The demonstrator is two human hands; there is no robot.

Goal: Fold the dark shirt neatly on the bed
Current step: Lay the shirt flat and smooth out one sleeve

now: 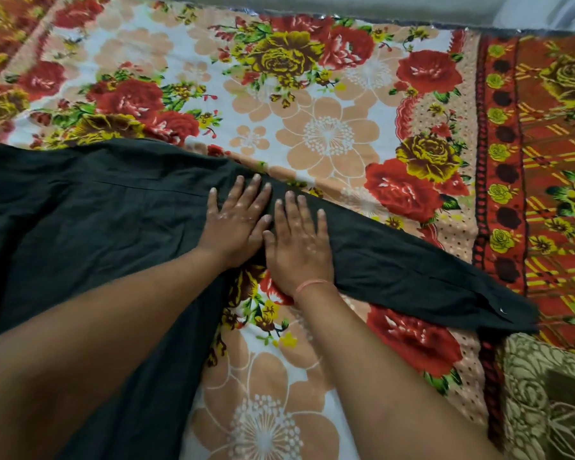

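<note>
The dark shirt lies spread over the left half of the bed, its body running off the left and lower edge of the view. One long sleeve stretches out to the right and ends in a buttoned cuff. My left hand lies flat, palm down, on the shirt where the sleeve joins the body. My right hand presses flat on the sleeve right beside it, thumbs almost touching. Neither hand grips the cloth.
The bed is covered by a floral sheet with red and yellow roses and a red patterned border at the right. A beige patterned cushion or cloth sits at the lower right. A pale wall edge runs along the top.
</note>
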